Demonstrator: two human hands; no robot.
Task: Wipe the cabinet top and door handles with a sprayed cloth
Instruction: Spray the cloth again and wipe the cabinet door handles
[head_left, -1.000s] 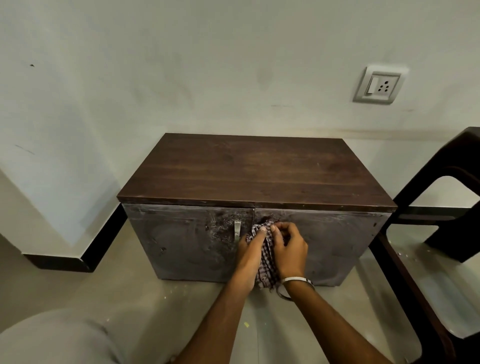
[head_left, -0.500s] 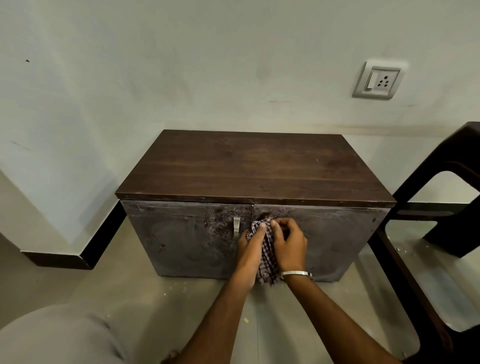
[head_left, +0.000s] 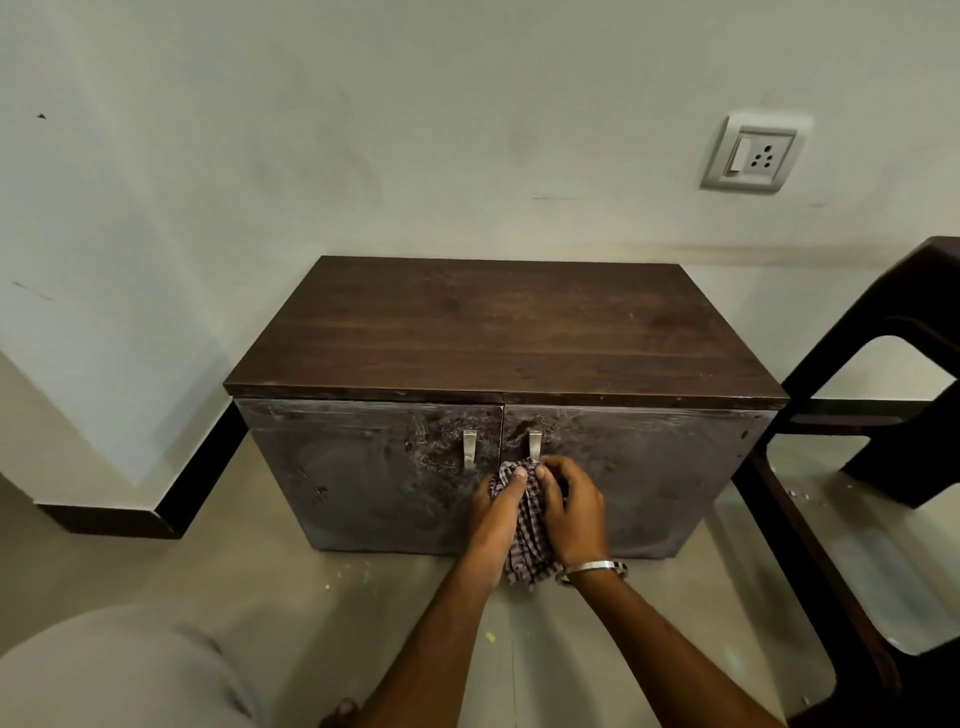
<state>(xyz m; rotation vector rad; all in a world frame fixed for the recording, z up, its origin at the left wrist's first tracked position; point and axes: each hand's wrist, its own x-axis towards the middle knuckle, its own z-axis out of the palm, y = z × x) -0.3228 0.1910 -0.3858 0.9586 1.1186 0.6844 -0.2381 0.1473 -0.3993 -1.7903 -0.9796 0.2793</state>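
I see bare floor (head_left: 363, 597) open left of the hands for approach; cabinet top (head_left: 498, 332) is unobstructed from above, wall (head_left: 415, 156) closes off the back; dark chair (head_left: 883, 415) crowds the right flank, its frame just beside the cabinet's corner; my knee (head_left: 114, 670) blocks lower left.

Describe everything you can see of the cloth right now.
The cloth is a thin checked fabric, dark and white, bunched into a crumpled strip. It hangs roughly vertical against the cabinet front, its top just below the right handle, its loose end dangling near the floor. The left hand and right hand grip it from either side, thumbs pressed on its upper end. Whether it is damp cannot be told.
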